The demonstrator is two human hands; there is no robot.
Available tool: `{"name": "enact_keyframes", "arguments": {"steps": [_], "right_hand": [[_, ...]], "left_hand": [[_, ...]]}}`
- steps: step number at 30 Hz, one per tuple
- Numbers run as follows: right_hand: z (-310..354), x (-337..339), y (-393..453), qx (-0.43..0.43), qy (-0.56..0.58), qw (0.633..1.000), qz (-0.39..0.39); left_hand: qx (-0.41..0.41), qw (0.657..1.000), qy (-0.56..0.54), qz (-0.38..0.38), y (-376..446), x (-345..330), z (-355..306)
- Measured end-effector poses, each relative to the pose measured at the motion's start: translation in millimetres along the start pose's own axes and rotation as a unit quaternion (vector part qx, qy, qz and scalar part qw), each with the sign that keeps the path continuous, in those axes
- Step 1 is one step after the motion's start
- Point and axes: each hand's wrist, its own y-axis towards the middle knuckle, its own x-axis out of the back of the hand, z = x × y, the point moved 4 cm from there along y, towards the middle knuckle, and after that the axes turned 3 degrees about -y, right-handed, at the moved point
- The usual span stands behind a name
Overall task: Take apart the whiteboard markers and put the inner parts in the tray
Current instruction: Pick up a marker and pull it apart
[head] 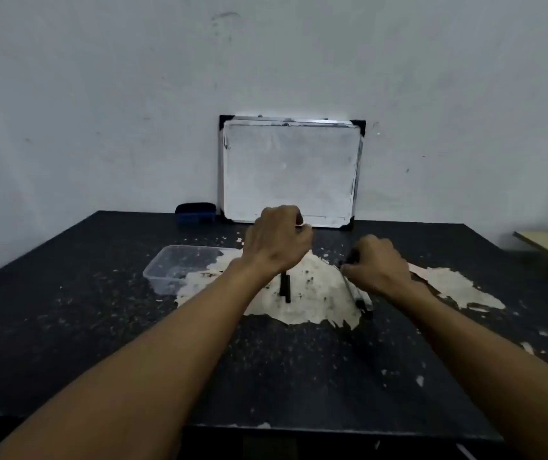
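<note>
Markers: two dark ones lie on the table; one just below the left hand, its upper end hidden under the wrist, and a second slanting down from under the right hand, pale in its upper part, dark at the lower end.
Forearms: both bare, reaching in from the near edge and converging over the middle of the table.
Table: black, badly chipped, with a large pale worn patch directly beneath both hands.
Right hand: curled shut, knuckles up, with a small dark piece showing at its upper left; whether that piece is part of a marker cannot be told.
Left hand: raised slightly farther out than the right, fingers closed into a fist; something small shows at the fingertips, too blurred to name.
Gap: the two hands are near each other but apart.
Tray: clear plastic, left of the left hand, resting partly on the pale patch; its contents cannot be made out.
Eraser: dark blue, beyond the tray, at the far edge against the wall.
Whiteboard: beyond both hands, leaning upright against the wall, wiped and smudged.
</note>
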Motion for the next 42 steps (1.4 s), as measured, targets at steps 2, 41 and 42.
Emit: {"name": "enact_keyframes", "arguments": {"steps": [2, 41, 42], "right_hand": [[-7.5, -8.8, -4.5, -0.01, -0.021, 1.0, -0.002], [11.3, -53.4, 19.3, -0.178, 0.519, 0.82, 0.164], [12.6, -54.1, 18.9, -0.176, 0.512, 0.818, 0.193]], "left_hand": [[0.0, 1.0, -0.008, 0.011, -2.6, -10.1, 4.3], [0.337, 0.698, -0.631, 0.035, 14.5, -108.0, 76.7], [0.334, 0.693, -0.639, 0.027, 16.5, -107.2, 77.9]]}}
